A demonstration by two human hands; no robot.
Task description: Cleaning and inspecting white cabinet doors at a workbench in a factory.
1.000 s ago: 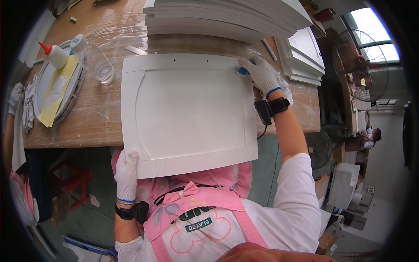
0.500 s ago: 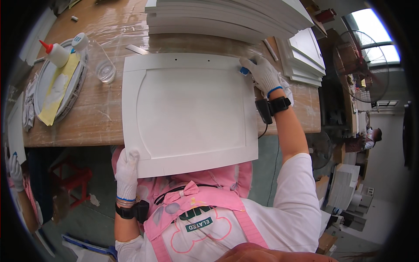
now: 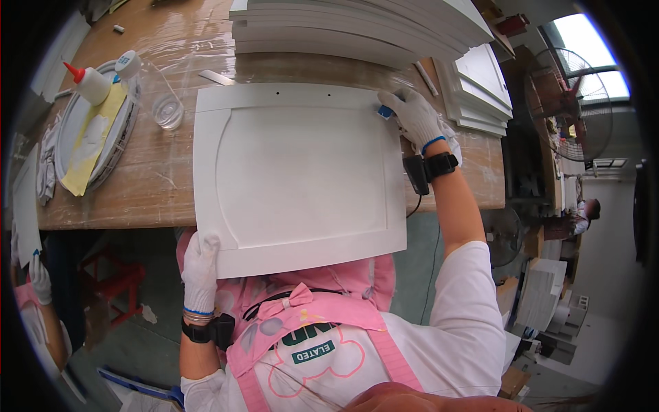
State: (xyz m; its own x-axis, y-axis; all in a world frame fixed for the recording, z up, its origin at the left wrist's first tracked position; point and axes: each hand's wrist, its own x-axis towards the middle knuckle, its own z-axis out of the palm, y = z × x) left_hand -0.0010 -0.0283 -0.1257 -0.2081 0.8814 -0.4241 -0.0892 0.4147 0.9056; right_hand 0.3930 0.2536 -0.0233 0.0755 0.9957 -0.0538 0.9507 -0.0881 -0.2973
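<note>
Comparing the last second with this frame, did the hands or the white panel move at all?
Hardly. The right hand stays at the far right corner of the white panel, over a small blue thing, shifted at most slightly. The left hand keeps its grip on the near left corner. The panel lies as before, overhanging the table. The glue bottle is unmoved.

Panel (image 3: 298, 175) lies flat on bench (image 3: 137, 199), near edge overhanging toward me. My left hand (image 3: 200, 271) sits at its near-left corner, right hand (image 3: 417, 118) at its far-right corner. Behind the panel: stack of panels (image 3: 357, 31). Left of it: cup (image 3: 165, 103), then tray (image 3: 96, 137) with bottle (image 3: 93, 84) on it. Right: smaller stack (image 3: 484, 89).
</note>
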